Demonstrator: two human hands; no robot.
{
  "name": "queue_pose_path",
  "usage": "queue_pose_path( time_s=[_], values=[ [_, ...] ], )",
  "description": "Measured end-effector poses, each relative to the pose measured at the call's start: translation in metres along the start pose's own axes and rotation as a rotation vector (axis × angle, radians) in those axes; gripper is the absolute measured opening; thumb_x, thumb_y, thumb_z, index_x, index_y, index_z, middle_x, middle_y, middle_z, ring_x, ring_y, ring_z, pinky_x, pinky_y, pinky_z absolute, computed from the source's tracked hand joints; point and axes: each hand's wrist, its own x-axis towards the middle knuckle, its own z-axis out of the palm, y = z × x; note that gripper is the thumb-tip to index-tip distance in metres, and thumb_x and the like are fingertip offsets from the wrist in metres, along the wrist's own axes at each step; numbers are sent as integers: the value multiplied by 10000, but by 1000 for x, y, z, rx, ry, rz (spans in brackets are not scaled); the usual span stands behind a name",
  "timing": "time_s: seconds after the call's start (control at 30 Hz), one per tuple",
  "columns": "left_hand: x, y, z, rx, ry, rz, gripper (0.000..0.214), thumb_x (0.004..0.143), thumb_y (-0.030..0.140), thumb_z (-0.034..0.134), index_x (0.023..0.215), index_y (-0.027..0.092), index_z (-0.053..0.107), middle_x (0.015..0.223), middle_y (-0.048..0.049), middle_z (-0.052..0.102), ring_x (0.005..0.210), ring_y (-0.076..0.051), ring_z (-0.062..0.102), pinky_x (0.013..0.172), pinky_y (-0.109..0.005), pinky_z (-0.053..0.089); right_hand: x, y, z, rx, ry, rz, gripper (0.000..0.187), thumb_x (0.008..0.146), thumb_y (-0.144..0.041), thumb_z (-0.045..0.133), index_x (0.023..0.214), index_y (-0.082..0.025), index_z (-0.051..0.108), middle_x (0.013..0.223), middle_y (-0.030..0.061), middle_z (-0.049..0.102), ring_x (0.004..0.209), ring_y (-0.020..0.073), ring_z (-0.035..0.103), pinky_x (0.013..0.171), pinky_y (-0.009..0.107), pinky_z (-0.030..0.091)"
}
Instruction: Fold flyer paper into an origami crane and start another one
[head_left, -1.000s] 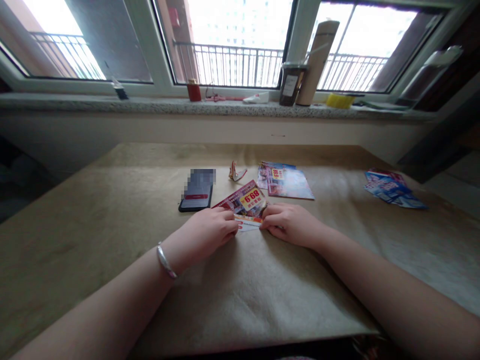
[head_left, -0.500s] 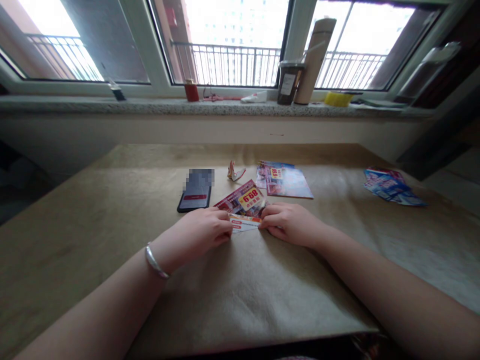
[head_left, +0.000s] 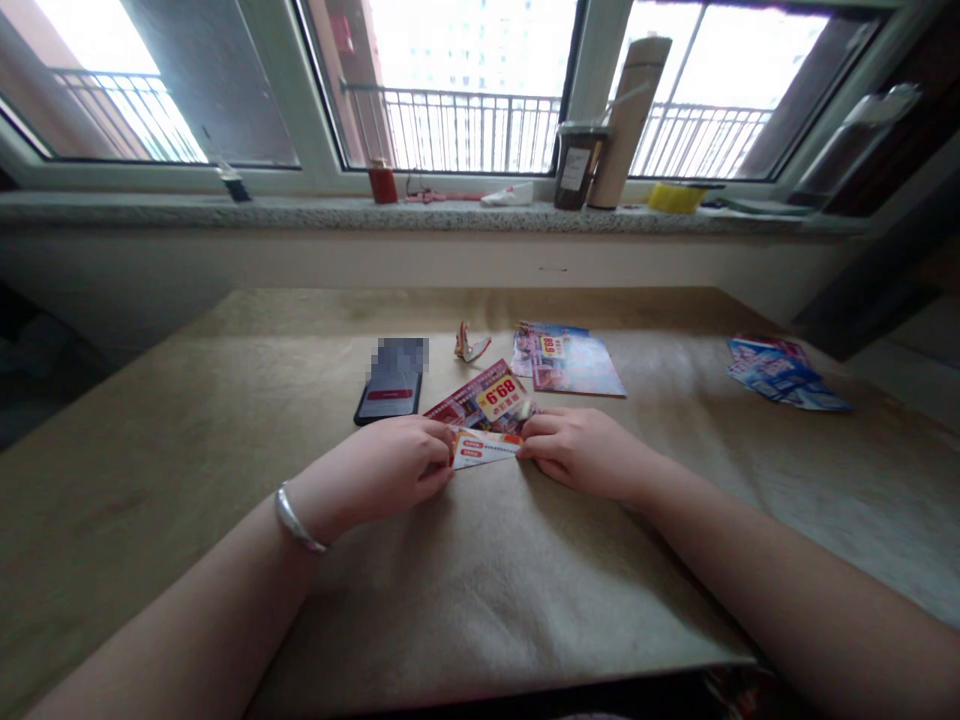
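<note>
A printed paper flyer [head_left: 486, 396], red with a yellow price patch, lies folded on the table between my hands; its folded flap shows white with orange. My left hand [head_left: 397, 462], with a silver bangle at the wrist, has its fingers closed at the flyer's left edge. On the right edge, my right hand [head_left: 574, 447] pinches the fold with bent fingers. Just beyond my left hand lies a phone [head_left: 391, 385] with its screen lit. A small folded paper piece [head_left: 470, 346] stands behind the flyer.
More flyers [head_left: 581, 365] lie behind my right hand, and a pile of blue folded papers [head_left: 784, 375] sits at the far right of the brown-covered table [head_left: 225, 400]. On the windowsill [head_left: 300, 212] stand a dark lidded cup [head_left: 579, 170], a tall tan bottle [head_left: 634, 120] and a yellow roll [head_left: 677, 197].
My left hand has slid slightly to the left and down along the flyer's edge, uncovering more of the white flap. My right hand has stayed nearly still.
</note>
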Motion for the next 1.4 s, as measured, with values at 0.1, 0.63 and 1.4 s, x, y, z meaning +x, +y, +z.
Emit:
queue_pose_path(
  time_s=[0.1, 0.63, 1.4],
  values=[
    [0, 1, -1, -2, -10, 5, 210, 864, 194, 471, 841, 180, 679, 920, -34, 667, 839, -159, 616, 793, -269, 471, 0, 0, 1, 11, 18, 3, 224, 854, -185, 465, 936, -211, 672, 920, 55, 656, 839, 161, 580, 723, 261, 439],
    [0, 3, 4, 11, 10, -10, 144, 851, 236, 515, 874, 201, 652, 935, -43, 600, 910, -178, 562, 860, -295, 450, 6, -6, 6, 99, 55, -65, 249, 845, -165, 461, 999, -189, 655, 1021, 66, 650, 924, 188, 558, 794, 311, 470],
    [5, 3, 19, 111, 154, -3, 285, 881, 255, 493, 1156, 217, 557, 1110, -82, 576, 1056, -224, 532, 932, -392, 445, 1, 4, -2, -24, 91, 83, 234, 857, -188, 460, 977, -201, 661, 1051, 61, 651, 920, 194, 558, 817, 328, 442]
  ],
)
